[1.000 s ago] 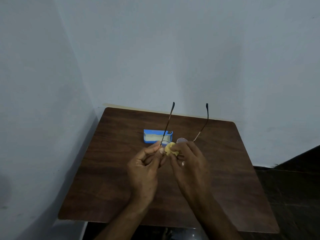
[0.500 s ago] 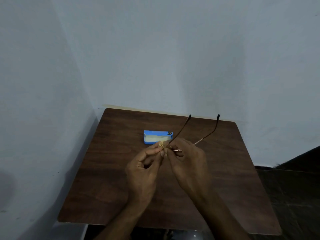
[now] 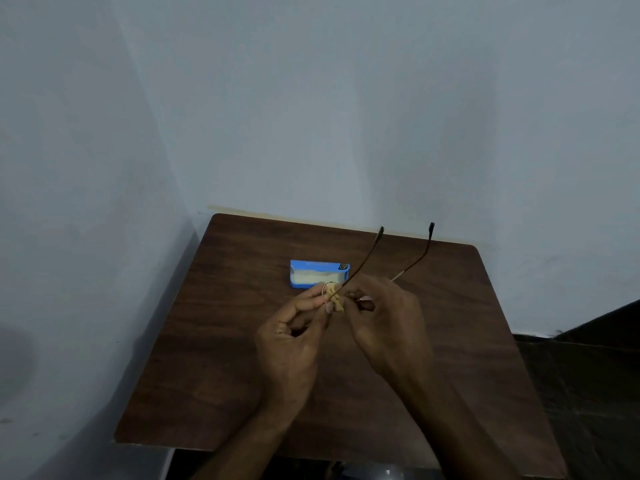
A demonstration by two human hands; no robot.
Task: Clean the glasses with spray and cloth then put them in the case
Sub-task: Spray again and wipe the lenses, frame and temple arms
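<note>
Glasses (image 3: 360, 271) with a thin metal frame are held in the air above the middle of the tabletop (image 3: 214, 341), both temple arms unfolded and pointing away from the person toward the far edge. The dark temple tips end over the far right part of the surface, one beside the other and apart. The lens end of the frame sits between the two hands and is mostly hidden by them; only a small arc of rim shows.

A small yellowish cloth (image 3: 335, 299) is bunched at that lens end, pressed against the frame. The left hand (image 3: 294, 341) pinches the cloth and the rim between thumb and fingers (image 3: 317, 297), the other digits curled in toward the palm. The right hand (image 3: 384, 320) is closed around the frame next to it, fingertips meeting the cloth from the right side, with the right temple arm rising out past its knuckles. Both forearms reach in from the near edge.

Just beyond the hands, nearer the far edge and slightly left of centre, a blue case (image 3: 320, 273) lies flat on the dark wood-grain surface with a pale panel on its near side. The left temple arm crosses above its right end.

Pale blue walls (image 3: 311, 116) meet in a corner behind the far left corner of the tabletop.
</note>
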